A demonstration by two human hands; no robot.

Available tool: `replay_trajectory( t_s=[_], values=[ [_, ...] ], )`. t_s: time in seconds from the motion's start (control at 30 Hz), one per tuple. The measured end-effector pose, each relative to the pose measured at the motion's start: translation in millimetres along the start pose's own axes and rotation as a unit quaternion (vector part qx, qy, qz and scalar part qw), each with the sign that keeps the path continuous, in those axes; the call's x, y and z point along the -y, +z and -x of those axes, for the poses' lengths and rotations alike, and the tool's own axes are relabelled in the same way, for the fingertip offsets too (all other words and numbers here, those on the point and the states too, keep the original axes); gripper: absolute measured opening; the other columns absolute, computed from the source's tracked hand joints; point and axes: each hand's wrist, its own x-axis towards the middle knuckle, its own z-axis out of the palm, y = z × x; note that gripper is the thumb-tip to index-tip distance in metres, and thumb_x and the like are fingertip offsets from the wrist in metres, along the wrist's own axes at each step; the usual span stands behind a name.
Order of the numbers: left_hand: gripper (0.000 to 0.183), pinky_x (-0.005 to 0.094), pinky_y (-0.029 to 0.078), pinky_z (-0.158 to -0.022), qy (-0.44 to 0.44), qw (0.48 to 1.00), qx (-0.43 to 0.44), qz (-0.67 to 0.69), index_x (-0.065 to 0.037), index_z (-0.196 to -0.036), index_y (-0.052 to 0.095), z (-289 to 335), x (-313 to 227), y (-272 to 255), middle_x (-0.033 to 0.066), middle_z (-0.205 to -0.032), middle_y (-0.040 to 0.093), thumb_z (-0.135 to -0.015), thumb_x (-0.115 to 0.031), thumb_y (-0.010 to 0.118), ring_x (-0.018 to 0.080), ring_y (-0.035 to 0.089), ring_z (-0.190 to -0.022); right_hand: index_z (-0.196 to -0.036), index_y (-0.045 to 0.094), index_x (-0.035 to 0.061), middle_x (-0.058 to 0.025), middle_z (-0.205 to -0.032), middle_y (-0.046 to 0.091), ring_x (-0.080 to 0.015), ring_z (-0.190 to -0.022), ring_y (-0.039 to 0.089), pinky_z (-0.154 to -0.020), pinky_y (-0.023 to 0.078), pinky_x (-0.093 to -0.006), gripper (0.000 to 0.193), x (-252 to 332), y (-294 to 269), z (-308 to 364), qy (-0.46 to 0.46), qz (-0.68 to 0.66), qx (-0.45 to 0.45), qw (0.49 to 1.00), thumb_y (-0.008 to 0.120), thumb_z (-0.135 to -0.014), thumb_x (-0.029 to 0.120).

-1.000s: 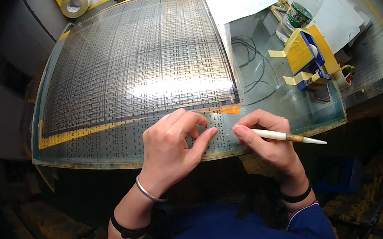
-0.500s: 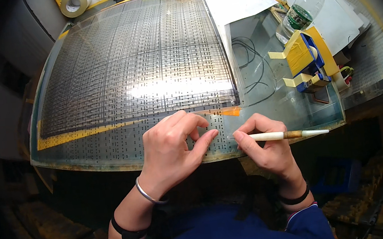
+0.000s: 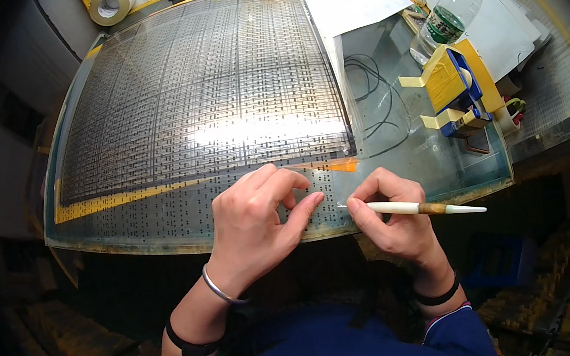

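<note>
Navy sleeves [image 3: 458, 337], silver bangle [image 3: 218, 293], two black wristbands [image 3: 195, 350]

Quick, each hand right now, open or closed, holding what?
Left hand: open, fingers loosely curled, nothing visibly held.
Right hand: closed, holding a white pen-like tool.

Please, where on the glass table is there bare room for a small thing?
Between the right hand, the cables and the dispenser, the glass looks bare. The upper right is crowded with bottle and papers; dotted film covers the left.
</note>
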Motion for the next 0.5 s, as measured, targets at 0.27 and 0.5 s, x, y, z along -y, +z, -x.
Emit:
replay_trajectory(
  t_s=[0.27, 0.5],
  values=[
    [0.017, 0.0289, 0.039, -0.049, 0.001, 1.0, 0.0, -0.002, -0.007, -0.082, 0.071, 0.0, -0.3, -0.2, 0.0021, -0.064, 0.057, -0.077, -0.015, 0.085, 0.0142, 0.054, -0.054, -0.078, 0.063, 0.0042, -0.0056, -0.064, 0.062, -0.0132, -0.047, 0.055, -0.046, 0.041, -0.0274, 0.012, 1.3, 0.1, -0.4, 0.001, 0.004, 0.005, 1.0, 0.074, -0.082, 0.004],
    [0.017, 0.0297, 0.039, -0.049, 0.004, 1.0, -0.004, -0.004, -0.007, -0.082, 0.07, 0.6, 0.5, 0.1, 0.0026, -0.064, 0.057, -0.077, -0.015, 0.085, 0.0151, 0.054, -0.055, -0.078, 0.063, 0.0038, -0.0066, -0.064, 0.062, -0.0153, -0.048, 0.056, -0.047, 0.042, -0.0292, 0.011, -0.8, -0.1, -0.7, -0.02, 0.006, 0.009, 1.0, 0.073, -0.082, 0.003]
  ],
)
